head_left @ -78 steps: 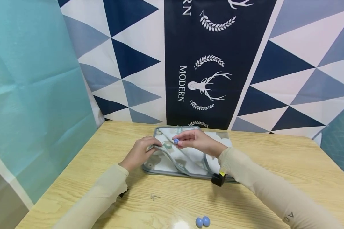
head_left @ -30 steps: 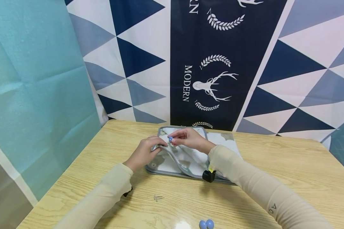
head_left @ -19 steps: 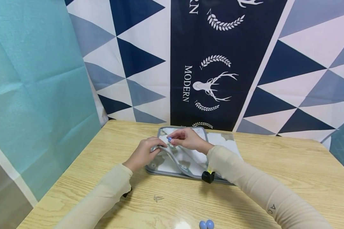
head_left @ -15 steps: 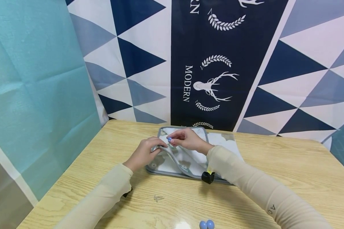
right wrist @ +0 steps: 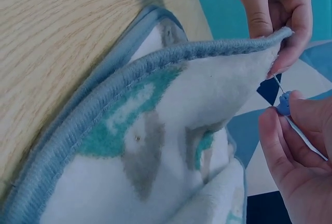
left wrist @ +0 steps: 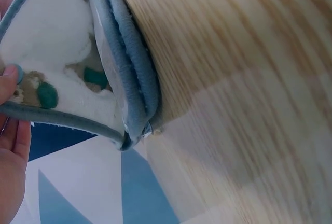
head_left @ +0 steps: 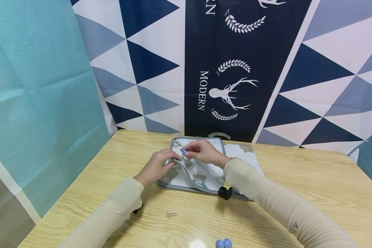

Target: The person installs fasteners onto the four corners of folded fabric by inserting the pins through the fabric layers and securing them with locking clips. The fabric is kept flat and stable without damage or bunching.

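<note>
A folded fleece blanket [head_left: 204, 168], white with beige-and-green prints and grey-blue edging, lies on the table. My left hand [head_left: 156, 164] pinches its lifted near-left corner [right wrist: 270, 47]. Just to the right, my right hand [head_left: 204, 152] pinches a small blue knob [right wrist: 284, 103] between thumb and fingers. In the right wrist view a thin metal pin [right wrist: 278, 82] runs from the knob up to the corner beside the left fingertips. A thin pale strand [right wrist: 306, 137] trails below the knob. In the left wrist view the knob [left wrist: 19, 72] shows at a fingertip over the cloth.
Two blue rounded caps [head_left: 223, 243] lie at the table's front edge. Several small pale pins [head_left: 171, 214] lie on the wooden table [head_left: 111, 193], left of centre. A patterned cloth [head_left: 155, 69] hangs behind, and a teal cloth [head_left: 40, 96] hangs at the left.
The right hand with the blue knob has come left, closer to the pinched corner, since the earliest frame. Over the last second both hands have barely moved.
</note>
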### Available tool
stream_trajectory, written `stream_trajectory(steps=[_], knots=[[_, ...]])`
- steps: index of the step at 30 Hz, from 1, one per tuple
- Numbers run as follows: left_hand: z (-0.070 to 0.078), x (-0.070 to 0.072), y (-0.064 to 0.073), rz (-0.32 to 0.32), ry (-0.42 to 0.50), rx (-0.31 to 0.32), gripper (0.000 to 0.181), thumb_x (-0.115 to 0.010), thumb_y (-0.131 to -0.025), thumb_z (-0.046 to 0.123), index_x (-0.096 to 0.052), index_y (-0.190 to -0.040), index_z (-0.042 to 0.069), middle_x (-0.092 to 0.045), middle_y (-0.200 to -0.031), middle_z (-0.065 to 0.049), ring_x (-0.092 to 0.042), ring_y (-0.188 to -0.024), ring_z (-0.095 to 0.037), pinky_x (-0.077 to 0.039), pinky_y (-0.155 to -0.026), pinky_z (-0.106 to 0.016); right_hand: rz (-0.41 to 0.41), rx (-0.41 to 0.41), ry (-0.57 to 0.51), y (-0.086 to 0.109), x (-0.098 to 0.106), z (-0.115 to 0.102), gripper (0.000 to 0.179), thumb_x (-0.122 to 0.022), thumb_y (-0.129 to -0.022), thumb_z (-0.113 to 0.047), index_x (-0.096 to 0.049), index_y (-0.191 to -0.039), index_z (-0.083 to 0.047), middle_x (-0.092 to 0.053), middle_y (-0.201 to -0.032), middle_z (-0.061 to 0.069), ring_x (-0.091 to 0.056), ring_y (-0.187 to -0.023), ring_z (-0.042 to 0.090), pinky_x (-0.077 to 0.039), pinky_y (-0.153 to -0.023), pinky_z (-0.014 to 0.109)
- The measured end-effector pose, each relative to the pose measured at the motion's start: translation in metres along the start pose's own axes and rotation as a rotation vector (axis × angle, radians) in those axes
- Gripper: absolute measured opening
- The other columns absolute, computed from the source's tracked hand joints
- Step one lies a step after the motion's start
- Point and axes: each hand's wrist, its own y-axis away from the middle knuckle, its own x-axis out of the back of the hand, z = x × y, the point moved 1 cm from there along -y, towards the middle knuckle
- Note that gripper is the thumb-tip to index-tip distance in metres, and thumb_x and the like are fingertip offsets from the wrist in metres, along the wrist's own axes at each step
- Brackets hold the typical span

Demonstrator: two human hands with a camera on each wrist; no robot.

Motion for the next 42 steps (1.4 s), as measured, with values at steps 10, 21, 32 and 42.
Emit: stream_trajectory(steps=[10,21,32,42], knots=[[0.0001,0.0001,-0.0008,-0.002,-0.006,0.014,0.017,-0.068,-0.085,-0.001,-0.072,-0.097,0.011,-0.073,-0.098,-0.001,-0.066,-0.099,-0.015,-0.055,-0.092,-0.033,0.008,-0.004,0.036,-0.0003,-0.0012,0.0004,0.021,-0.065,-0.09,-0.006,-0.07,-0.109,0.001,-0.074,-0.098,0.019,-0.069,-0.075,0.011,-0.054,-0.066,0.019],[-0.0003,-0.0004,-0.001,-0.022,-0.007,0.033,0.017,-0.068,-0.086,0.0,-0.072,-0.098,0.01,-0.073,-0.099,-0.002,-0.066,-0.102,-0.017,-0.054,-0.094,-0.034,0.004,-0.018,0.021,-0.0022,-0.0008,0.0027,0.022,-0.065,-0.09,-0.007,-0.069,-0.11,0.001,-0.073,-0.098,0.022,-0.069,-0.075,0.014,-0.052,-0.065,0.018],[0.0013,-0.0002,-0.003,-0.04,-0.002,0.058,0.019,-0.067,-0.086,0.0,-0.072,-0.1,0.012,-0.073,-0.101,-0.001,-0.066,-0.104,-0.016,-0.053,-0.098,-0.034,0.007,-0.016,0.033,0.0003,0.0001,0.0025,0.022,-0.065,-0.09,-0.007,-0.07,-0.11,0.001,-0.073,-0.098,0.021,-0.067,-0.073,0.007,-0.052,-0.065,0.017],[0.0041,0.0005,-0.0032,-0.048,-0.018,0.041,0.018,-0.067,-0.086,-0.001,-0.072,-0.1,0.01,-0.073,-0.1,-0.002,-0.067,-0.102,-0.017,-0.055,-0.094,-0.034,0.013,-0.001,0.039,0.0004,-0.0012,0.0033,0.022,-0.063,-0.091,-0.007,-0.069,-0.111,0.002,-0.073,-0.097,0.021,-0.071,-0.079,0.026,-0.054,-0.064,0.019]])
